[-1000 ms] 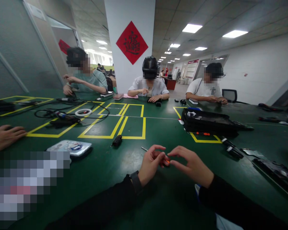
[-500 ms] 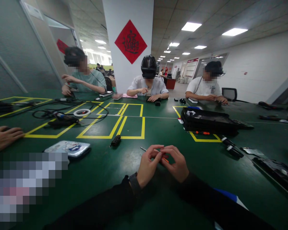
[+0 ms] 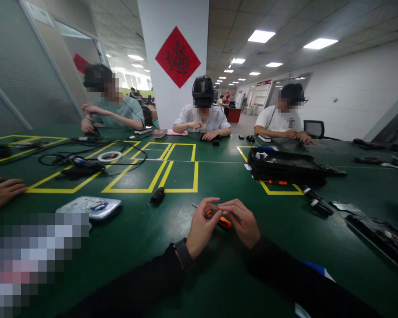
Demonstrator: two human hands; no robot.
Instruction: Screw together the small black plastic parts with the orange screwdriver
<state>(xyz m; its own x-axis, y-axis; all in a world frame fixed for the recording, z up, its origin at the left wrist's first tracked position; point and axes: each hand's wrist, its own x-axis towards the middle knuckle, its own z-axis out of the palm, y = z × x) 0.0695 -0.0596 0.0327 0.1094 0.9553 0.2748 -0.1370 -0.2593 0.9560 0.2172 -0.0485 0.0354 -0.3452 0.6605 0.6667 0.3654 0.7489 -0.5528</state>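
Observation:
My left hand [image 3: 204,227] grips a screwdriver [image 3: 224,222] with an orange and black handle. Its metal shaft sticks out to the left past my fingers, above the green table. My right hand [image 3: 243,223] is bent inward, its fingers pressed together and meeting my left fingertips just above the handle. Whatever may be between those right fingertips is hidden. Beyond my hands, to the left, lies a small dark object [image 3: 157,195] with a thin tip.
A stack of black trays [image 3: 285,165] lies to the right, orange-handled tools [image 3: 278,182] before it. At far right is an opened device [image 3: 381,236]. A phone-like case [image 3: 89,206], cables [image 3: 82,165] and another person's hand [image 3: 3,192] are left. Several people sit opposite.
My right fingers have shifted off the screwdriver's handle toward my left fingertips, so more of the orange handle shows. The whole view has moved slightly.

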